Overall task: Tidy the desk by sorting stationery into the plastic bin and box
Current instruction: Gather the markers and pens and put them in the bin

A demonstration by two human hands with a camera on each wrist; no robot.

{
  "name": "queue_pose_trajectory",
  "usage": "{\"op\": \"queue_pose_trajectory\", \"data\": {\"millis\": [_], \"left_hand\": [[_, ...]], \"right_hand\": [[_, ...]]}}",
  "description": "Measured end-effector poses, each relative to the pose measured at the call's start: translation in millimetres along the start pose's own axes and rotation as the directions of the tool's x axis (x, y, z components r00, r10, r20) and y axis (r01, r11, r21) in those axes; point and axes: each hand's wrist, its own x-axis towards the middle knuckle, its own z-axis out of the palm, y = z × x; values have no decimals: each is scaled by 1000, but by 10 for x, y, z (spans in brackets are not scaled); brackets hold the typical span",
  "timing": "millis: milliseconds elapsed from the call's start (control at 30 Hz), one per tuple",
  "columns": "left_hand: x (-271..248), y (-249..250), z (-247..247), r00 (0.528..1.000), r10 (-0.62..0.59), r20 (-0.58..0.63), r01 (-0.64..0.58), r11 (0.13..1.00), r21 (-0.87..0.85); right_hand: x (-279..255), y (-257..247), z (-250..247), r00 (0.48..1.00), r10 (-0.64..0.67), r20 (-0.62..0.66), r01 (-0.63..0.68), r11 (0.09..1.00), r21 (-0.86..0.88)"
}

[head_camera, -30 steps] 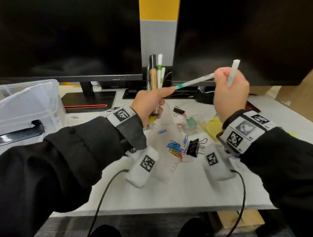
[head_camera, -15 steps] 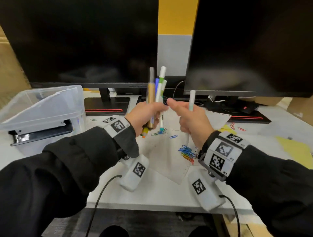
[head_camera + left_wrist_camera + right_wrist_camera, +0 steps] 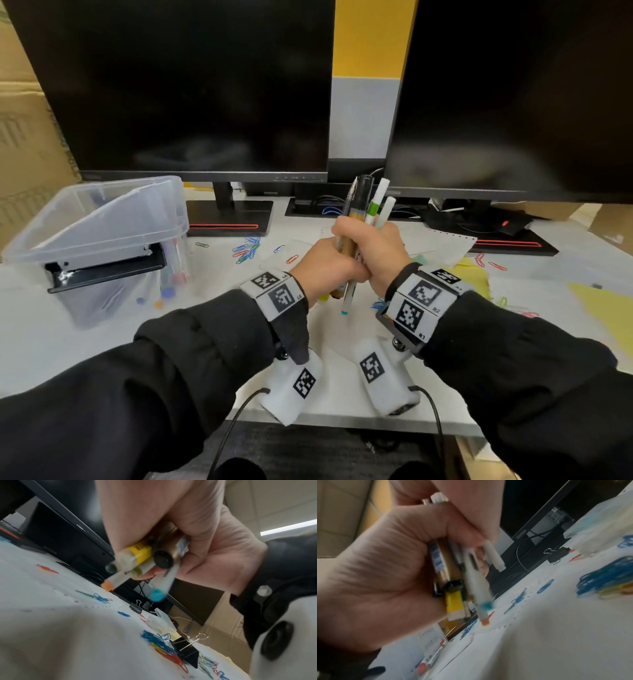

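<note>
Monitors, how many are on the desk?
2: left monitor behind the bin, right monitor behind the hands; neither is fully in frame.

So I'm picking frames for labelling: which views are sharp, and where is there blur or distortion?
Head view: mostly sharp, hands and bundle of pens crisp; wide-angle bending tilts the monitors; the clear plastic bin is slightly soft. Left wrist view: pen tips motion-smeared, desk foreground out of focus, binder clip sharper. Right wrist view: blurriest overall; pen tips and paper clips streaked.

Left hand (image 3: 325, 265) and right hand (image 3: 375, 255) press together mid-scene above the tabletop, fingers (image 3: 469, 524) of both curled round one upright bundle of pens (image 3: 366, 205).
</note>
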Motion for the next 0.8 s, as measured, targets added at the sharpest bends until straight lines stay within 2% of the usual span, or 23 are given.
{"op": "queue_pose_trajectory", "data": {"millis": [167, 267, 333, 400, 467, 567, 700, 800], "left_hand": [[29, -91, -38, 998, -64, -8, 63, 994, -90], [54, -168, -43, 988, -152, -23, 149, 983, -109], [52, -230, -61, 967, -252, 29, 253, 963, -96], [36, -261, -72, 947, -287, 147, 314, 924, -217], [33, -231, -81, 948, -241, 205, 307, 864, -400], [37, -137, -102, 969, -160, 189, 234, 840, -490], [49, -86, -123, 977, -139, 164, 198, 877, -437], [55, -66, -173, 985, -123, 124, 151, 956, -251]], "right_hand": [[31, 61, 45, 999, 19, -36, -18, 1000, 26], [43, 46, 35, 998, 10, -61, -7, 999, 51], [59, -1, 21, 996, -48, -76, 52, 997, 59], [73, -46, 12, 992, -106, -71, 110, 992, 63], [79, -65, 11, 991, -125, -45, 128, 989, 74], [69, -21, 28, 996, -93, -8, 93, 991, 97], [59, 53, -24, 1000, -9, -4, 9, 994, 106], [31, 55, -40, 998, 60, -18, -59, 995, 85]]}}
